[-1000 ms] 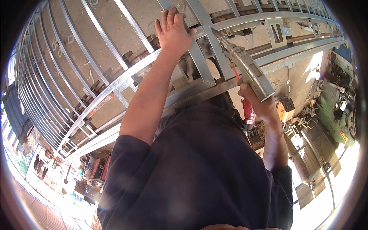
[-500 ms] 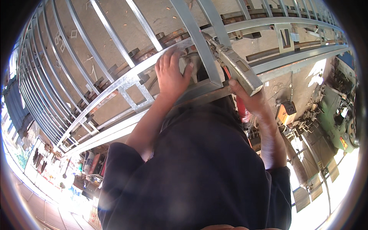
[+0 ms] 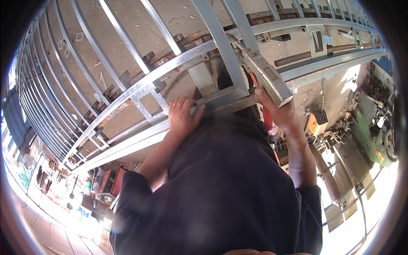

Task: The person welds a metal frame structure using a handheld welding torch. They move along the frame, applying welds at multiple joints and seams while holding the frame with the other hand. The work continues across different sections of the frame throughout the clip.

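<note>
One boxy metal welding gun is gripped firmly in the right hand, right of the mitred steel corner, its nozzle just beside the bar that runs away from that corner. A red sleeve shows beside that hand. Left of the corner, the left hand is loosely spread, palm hidden; whether it touches the near rail, I cannot tell. Farther left of the corner is a flat plate with a rectangular cut-out; well right of it, an orange box.
</note>
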### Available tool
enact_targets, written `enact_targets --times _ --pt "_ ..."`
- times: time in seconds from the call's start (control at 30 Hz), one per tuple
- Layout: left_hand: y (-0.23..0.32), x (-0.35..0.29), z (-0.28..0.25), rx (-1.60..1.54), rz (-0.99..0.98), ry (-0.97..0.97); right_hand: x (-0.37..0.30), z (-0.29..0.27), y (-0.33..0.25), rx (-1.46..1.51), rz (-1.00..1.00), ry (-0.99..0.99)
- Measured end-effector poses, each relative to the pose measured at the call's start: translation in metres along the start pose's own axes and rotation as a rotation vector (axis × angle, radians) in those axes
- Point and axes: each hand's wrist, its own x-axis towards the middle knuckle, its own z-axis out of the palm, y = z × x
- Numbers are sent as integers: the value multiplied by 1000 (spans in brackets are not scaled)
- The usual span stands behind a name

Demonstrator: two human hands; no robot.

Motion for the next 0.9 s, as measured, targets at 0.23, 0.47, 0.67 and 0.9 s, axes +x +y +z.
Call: enact_targets --times 0.23,0.47,0.67,0.9 --pt "-26 -41 -12 29 -20 19 1 2 3 -16 -1 3" --pt "-53 -92 -28 98 -34 -55 3 5 4 -52 -72 52" --pt "-60 -103 -15 91 -13 37 0 4 -1 -101 -70 60" --pt "-64 -104 -9 102 21 103 -4 6 -5 -92 -2 60"
